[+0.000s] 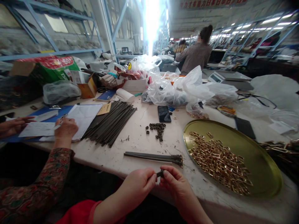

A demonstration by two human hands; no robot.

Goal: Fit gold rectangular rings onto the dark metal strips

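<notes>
From the head view, we are holding our left hand (137, 185) and right hand (174, 183) close together just above the table edge, with the fingertips of both clamped on a small dark piece (160, 174) that is sitting between them, off the tabletop. A red sleeve (81, 211) is covering our left arm. Nearest our hands, a short bundle of dark strips (151, 157) is lying on the scuffed white table (130, 146), and a longer fan of dark strips (108, 123) is spreading out farther along it. A cluster of small dark loops (156, 130) is sitting just beside a smartphone (164, 114). To our right, a round brass tray (259, 161) is carrying a heap of gold rectangular links (221, 165), with a gold chain (277, 147) lying past its rim. To our left, a co-worker's hands (66, 130), one in a floral sleeve (44, 183), are working over papers (81, 118) on a blue folder (58, 112). Farther along the table, plastic bags (168, 93) are lying heaped near a digital scale (230, 79) and a cardboard box (44, 70). Blue steel shelving (53, 31) is lining the hall, and another person (195, 54) is standing with their back to us beneath a red banner (210, 3)
</notes>
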